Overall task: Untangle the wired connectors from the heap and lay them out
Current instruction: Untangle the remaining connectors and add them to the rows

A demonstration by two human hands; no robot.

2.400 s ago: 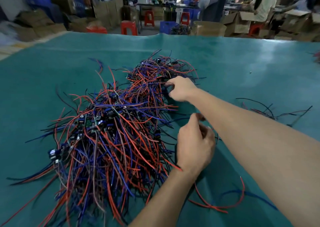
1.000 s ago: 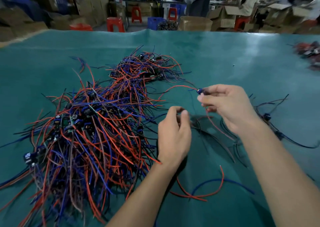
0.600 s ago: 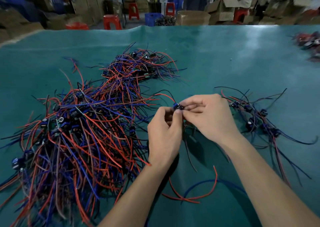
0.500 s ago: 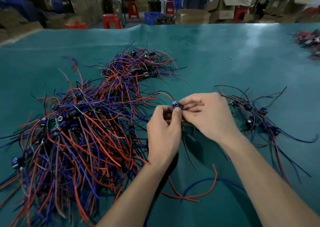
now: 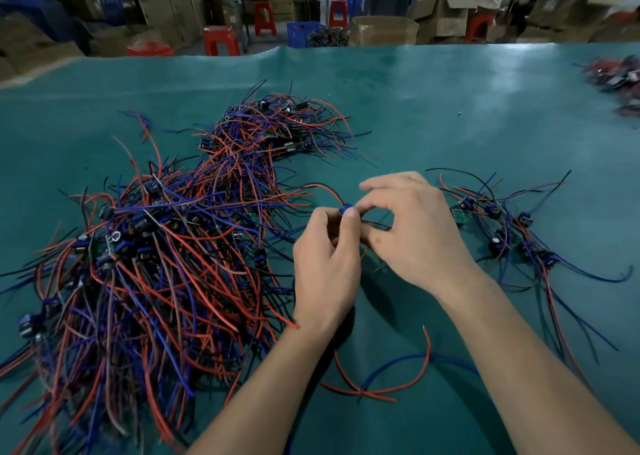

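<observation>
A small blue connector (image 5: 346, 209) sat pinched at the left hand's (image 5: 325, 267) fingertips, above the green surface (image 5: 450, 108). The right hand (image 5: 415, 232), fingers curled, gripped its wires beside it, between the heap (image 5: 166, 246) and the laid-out connectors (image 5: 502, 232).
</observation>
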